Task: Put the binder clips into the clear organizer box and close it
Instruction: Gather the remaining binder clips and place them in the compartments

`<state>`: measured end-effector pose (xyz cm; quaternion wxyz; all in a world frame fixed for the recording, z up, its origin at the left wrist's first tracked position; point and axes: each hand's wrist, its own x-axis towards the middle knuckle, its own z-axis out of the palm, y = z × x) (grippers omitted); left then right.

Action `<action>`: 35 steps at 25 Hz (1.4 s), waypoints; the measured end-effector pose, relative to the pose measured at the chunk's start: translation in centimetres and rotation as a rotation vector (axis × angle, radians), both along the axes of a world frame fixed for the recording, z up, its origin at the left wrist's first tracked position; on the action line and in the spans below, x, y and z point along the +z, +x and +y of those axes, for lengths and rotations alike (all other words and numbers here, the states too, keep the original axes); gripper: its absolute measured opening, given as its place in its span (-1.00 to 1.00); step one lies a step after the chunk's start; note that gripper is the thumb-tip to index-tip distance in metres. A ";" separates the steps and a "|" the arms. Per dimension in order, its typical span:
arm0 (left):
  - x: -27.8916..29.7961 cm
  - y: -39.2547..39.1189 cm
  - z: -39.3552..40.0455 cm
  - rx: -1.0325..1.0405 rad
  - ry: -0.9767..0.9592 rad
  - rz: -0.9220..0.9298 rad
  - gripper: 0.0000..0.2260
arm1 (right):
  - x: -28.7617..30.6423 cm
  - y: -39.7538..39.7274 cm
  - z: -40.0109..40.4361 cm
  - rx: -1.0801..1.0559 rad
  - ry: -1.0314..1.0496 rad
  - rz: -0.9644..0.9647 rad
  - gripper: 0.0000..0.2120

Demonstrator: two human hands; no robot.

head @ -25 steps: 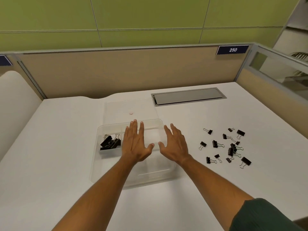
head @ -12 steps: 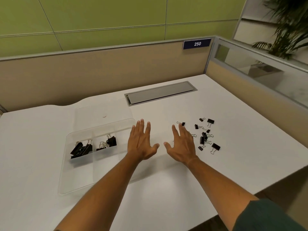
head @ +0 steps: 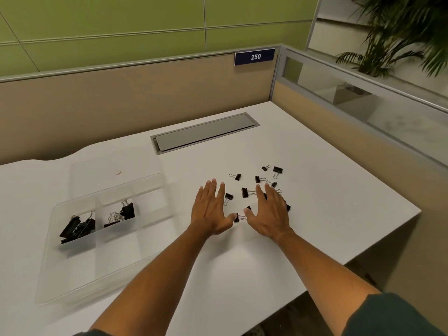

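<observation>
Two filled compartments in clear organizer box (head: 72,263), lid open, far left on desk (head: 339,202). Left hand (head: 211,209) flat, fingers spread, beside right hand (head: 269,214), likewise empty, both over scattered binder clips (head: 244,192); one clip (head: 238,217) between thumbs.

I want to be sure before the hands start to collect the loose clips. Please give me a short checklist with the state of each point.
1. Clear organizer box open, lid laid back: ok.
2. Free compartments for more clips: ok, only two far ones hold clips.
3. Left hand empty, fingers straight: ok.
4. Right hand empty, fingers straight: ok.
5. Loose binder clips within reach on the desk: ok.
6. Clips hidden under the right hand: cannot tell.
</observation>
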<state>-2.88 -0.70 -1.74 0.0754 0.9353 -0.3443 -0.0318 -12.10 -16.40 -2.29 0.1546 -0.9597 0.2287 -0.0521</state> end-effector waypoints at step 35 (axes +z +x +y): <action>-2.8 2.5 -10.2 0.044 -0.016 0.134 -0.75 | -1.5 2.1 -12.1 0.016 0.205 -0.080 -0.70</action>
